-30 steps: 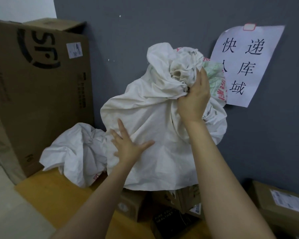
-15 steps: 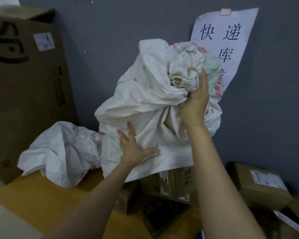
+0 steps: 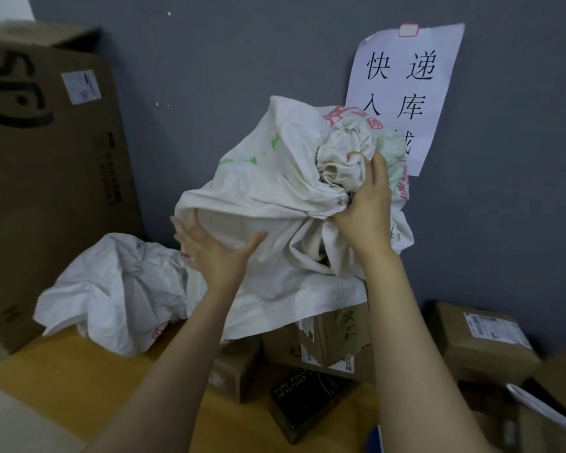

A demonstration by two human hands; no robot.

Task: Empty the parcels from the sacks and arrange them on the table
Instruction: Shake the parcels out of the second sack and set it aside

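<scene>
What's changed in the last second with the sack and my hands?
The left hand slid toward the left edge of the sack, still flat on it. The sack rose slightly, baring more of the boxes beneath. The right hand still grips its bunched top.

On the table [image 3: 79, 387], the raised sack [image 3: 275, 197] drapes over clustered parcels [image 3: 334, 341]. A second sack [image 3: 118, 289] lies just left (beside the large carton [image 3: 46, 191], far left). Wall notice [image 3: 415, 76] behind; a separate parcel [image 3: 484, 338] lies right.
</scene>
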